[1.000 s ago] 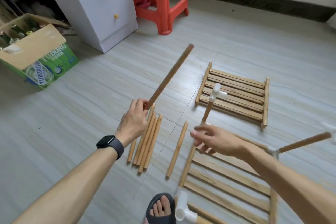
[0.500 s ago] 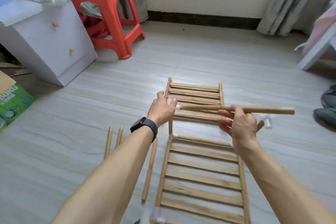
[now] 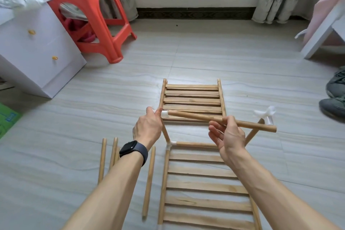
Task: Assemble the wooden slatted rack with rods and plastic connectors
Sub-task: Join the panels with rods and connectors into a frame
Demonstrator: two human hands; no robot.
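"Starting big: where did your pieces sit?"
"Your near slatted panel [image 3: 205, 183] lay flat on the floor [image 3: 205, 58], the second panel [image 3: 192, 99] just beyond it, spare rods [image 3: 149, 179] to its left."
"And the rod [image 3: 252, 124]?"
"You pinched it in your right hand [image 3: 229, 136], its end meeting the white connector [image 3: 164, 113] your left hand [image 3: 148, 129] gripped atop a post [image 3: 165, 132]."
"The step?"
"Seating a top crossbar, I'd judge; next called for pushing straight in, then aligning the far connector [image 3: 265, 114]."
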